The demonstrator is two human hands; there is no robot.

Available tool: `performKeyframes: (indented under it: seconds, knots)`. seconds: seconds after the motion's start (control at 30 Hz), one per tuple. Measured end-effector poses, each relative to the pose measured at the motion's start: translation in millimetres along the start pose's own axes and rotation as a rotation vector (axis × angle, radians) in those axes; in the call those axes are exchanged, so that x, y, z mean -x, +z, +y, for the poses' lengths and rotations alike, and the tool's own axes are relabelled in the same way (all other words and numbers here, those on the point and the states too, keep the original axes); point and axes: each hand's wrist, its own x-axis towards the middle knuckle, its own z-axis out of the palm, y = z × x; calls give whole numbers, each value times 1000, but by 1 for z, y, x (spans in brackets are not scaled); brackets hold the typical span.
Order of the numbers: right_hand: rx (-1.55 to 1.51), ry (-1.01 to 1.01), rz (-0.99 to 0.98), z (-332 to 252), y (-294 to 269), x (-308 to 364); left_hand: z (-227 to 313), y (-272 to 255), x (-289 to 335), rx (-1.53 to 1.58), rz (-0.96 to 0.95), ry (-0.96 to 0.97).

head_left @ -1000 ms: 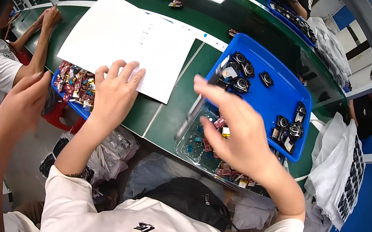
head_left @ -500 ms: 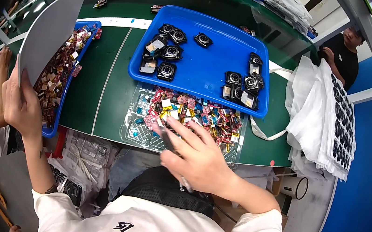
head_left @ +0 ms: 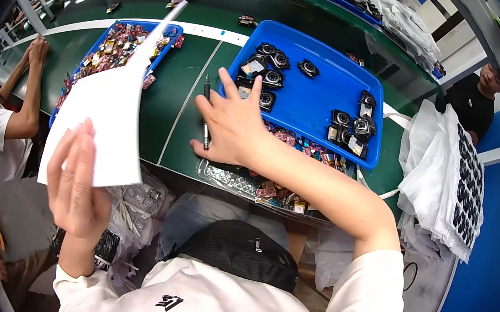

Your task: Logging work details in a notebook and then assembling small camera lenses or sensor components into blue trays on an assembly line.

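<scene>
Near left, the left hand (head_left: 79, 200) touches one bent white paper (head_left: 106, 124) tilted over the green table (head_left: 158, 122) (gripped or not, I cannot tell). Farther right, the right hand (head_left: 233, 125) spreads open at one slim black pen (head_left: 207, 92), beside one blue tray (head_left: 335, 85).

Paper (head_left: 103, 121) wht, pen (head_left: 206, 92) mostly blk, R tray (head_left: 326, 106) blu, tabletop (head_left: 176, 92) grn.

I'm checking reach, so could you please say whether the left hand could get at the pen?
Probably not readily: the left hand appears busy with the white sheet, and the right hand partly covers the pen.
</scene>
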Motion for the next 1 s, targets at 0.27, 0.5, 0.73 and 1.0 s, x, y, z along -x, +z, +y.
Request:
performKeyframes:
  seconds: [0.27, 0.5, 0.73, 1.0]
  knots:
    - [-3, 6, -120, 28, -28, 34, 43, 38, 56, 319, -181, 7]
    - [-43, 19, -45, 46, -41, 68, 82, 77, 70, 503, -399, -159]
    - [-530, 100, 351, 8, -64, 71, 82, 66, 49, 560, -562, -260]
    - [-1002, 220, 483, -38, -48, 42, 35, 61, 51, 497, -751, -337]
